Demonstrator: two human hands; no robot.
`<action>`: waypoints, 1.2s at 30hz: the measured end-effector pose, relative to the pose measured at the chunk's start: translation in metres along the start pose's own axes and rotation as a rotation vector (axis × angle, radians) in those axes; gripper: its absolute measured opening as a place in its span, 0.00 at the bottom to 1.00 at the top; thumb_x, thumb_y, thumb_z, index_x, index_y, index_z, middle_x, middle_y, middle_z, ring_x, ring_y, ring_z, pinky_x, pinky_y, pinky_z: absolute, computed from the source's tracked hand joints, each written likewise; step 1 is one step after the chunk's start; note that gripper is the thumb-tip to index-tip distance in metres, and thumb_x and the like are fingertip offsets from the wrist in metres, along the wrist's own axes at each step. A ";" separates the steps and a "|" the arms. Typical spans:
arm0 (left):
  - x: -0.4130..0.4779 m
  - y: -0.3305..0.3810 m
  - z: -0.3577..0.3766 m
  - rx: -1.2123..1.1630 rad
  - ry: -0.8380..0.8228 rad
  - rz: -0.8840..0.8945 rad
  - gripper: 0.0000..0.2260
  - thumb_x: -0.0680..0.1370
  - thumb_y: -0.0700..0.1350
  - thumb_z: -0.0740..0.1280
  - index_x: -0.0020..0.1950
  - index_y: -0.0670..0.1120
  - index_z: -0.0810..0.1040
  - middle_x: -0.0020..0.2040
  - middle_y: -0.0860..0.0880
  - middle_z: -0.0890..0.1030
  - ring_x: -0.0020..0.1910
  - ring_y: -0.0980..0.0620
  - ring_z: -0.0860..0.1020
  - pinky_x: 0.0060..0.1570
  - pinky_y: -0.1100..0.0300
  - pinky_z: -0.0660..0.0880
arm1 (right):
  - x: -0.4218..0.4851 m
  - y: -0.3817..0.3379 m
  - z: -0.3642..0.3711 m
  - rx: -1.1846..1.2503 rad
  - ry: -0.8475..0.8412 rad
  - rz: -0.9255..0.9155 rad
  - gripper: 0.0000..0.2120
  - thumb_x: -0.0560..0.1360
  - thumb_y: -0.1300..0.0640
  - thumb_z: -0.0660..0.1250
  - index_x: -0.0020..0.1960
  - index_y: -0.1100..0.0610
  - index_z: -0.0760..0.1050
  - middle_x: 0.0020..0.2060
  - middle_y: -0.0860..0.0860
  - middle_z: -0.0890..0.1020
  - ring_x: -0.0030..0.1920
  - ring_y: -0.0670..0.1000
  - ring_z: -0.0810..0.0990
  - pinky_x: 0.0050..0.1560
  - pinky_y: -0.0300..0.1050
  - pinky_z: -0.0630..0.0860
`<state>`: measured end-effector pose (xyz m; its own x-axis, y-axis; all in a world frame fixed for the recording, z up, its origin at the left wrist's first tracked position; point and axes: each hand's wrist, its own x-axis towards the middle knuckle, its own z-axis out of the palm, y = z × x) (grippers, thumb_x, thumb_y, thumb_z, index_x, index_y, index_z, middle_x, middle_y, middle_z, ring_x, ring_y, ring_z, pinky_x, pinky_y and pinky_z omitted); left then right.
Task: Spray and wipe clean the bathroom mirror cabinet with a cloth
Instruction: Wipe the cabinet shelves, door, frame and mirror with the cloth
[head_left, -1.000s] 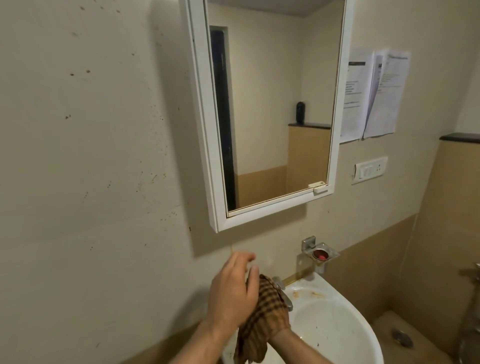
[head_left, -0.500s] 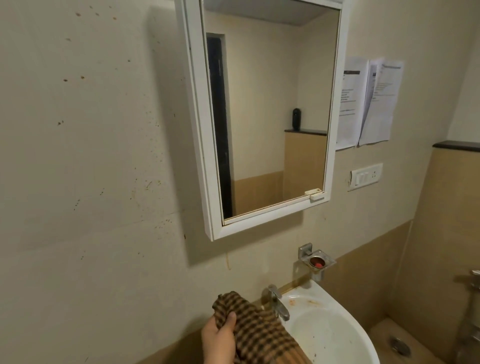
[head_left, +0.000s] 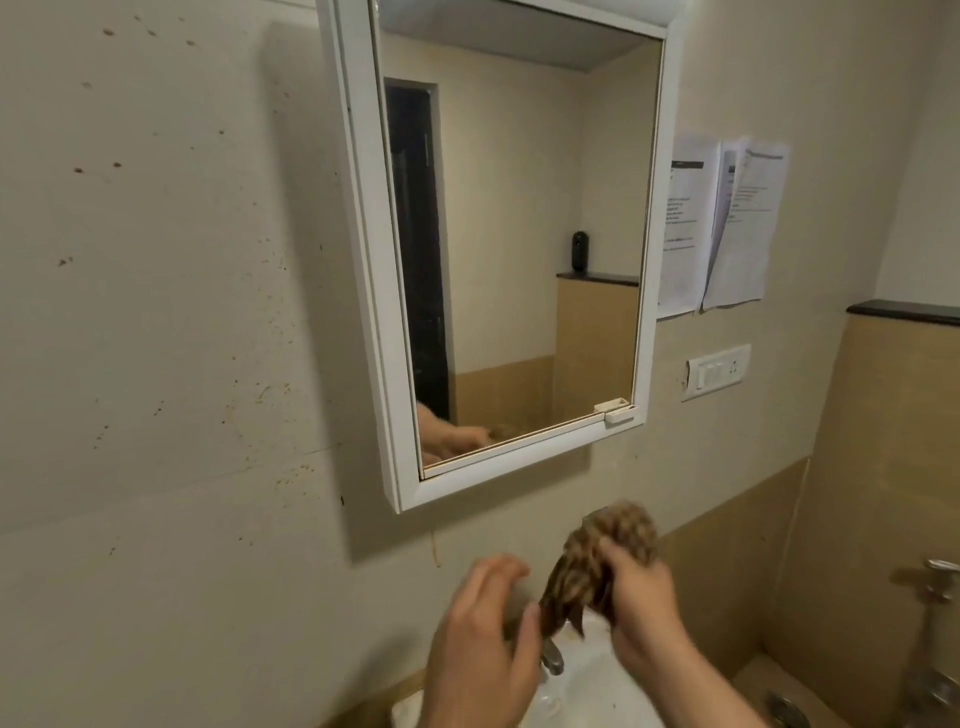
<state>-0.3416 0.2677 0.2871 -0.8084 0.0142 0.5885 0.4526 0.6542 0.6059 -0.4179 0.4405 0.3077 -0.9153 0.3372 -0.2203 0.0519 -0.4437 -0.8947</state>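
Two bare hands are raised over a white sink (head_left: 597, 691), below a wall-mounted mirror cabinet (head_left: 363, 208). The right hand (head_left: 641, 597) grips a brown checked cloth (head_left: 608, 551), its fingers curled round the bunched middle. The top of the cloth bulges above the knuckles and a loose end hangs down toward the sink. The cloth is held in the air, below the cabinet's lower right corner and apart from it.

The left hand (head_left: 483, 639) is just beside the hanging end of the cloth, with its fingers bent and spread. Its thumb lies right against the cloth's lower edge. The picture is blurred there, so I cannot tell whether this hand pinches the cloth or holds nothing.

The cabinet has a white frame and its door is closed, with a small white catch at the lower right corner. Its glass reflects a dark doorway, a beige wall and, at the bottom left, a blurred forearm and hand.

A metal tap (head_left: 553, 660) shows between the two hands, at the sink's rim. The cream wall (head_left: 156, 312) left of the cabinet is speckled with small brown spots. Right of the cabinet, printed paper sheets (head_left: 727, 223) are stuck to the wall, with a white switch plate (head_left: 718, 371) below them.
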 end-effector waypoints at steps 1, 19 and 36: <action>0.008 0.001 -0.012 0.029 0.098 0.061 0.14 0.79 0.55 0.62 0.64 0.58 0.76 0.62 0.64 0.74 0.58 0.62 0.77 0.58 0.68 0.74 | 0.012 -0.021 0.002 -0.079 0.039 -0.128 0.15 0.81 0.57 0.68 0.66 0.58 0.74 0.56 0.56 0.83 0.57 0.60 0.82 0.51 0.51 0.80; 0.097 -0.030 -0.109 -0.167 0.589 0.087 0.21 0.82 0.46 0.58 0.76 0.44 0.67 0.72 0.50 0.69 0.66 0.55 0.74 0.63 0.62 0.74 | -0.015 -0.043 0.165 -0.941 -0.485 -1.604 0.28 0.78 0.43 0.60 0.77 0.50 0.68 0.78 0.55 0.68 0.80 0.62 0.59 0.77 0.72 0.51; 0.126 -0.006 -0.102 -0.671 0.591 -0.273 0.16 0.88 0.52 0.53 0.74 0.54 0.68 0.72 0.53 0.74 0.65 0.55 0.78 0.67 0.50 0.75 | 0.009 0.037 0.111 -1.409 -0.572 -1.749 0.31 0.76 0.47 0.63 0.79 0.44 0.64 0.75 0.57 0.67 0.71 0.65 0.69 0.72 0.61 0.61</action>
<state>-0.4081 0.1884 0.4127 -0.6798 -0.5826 0.4454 0.5469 0.0019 0.8372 -0.4689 0.3350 0.3159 -0.3419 -0.6760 0.6528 -0.7143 0.6383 0.2868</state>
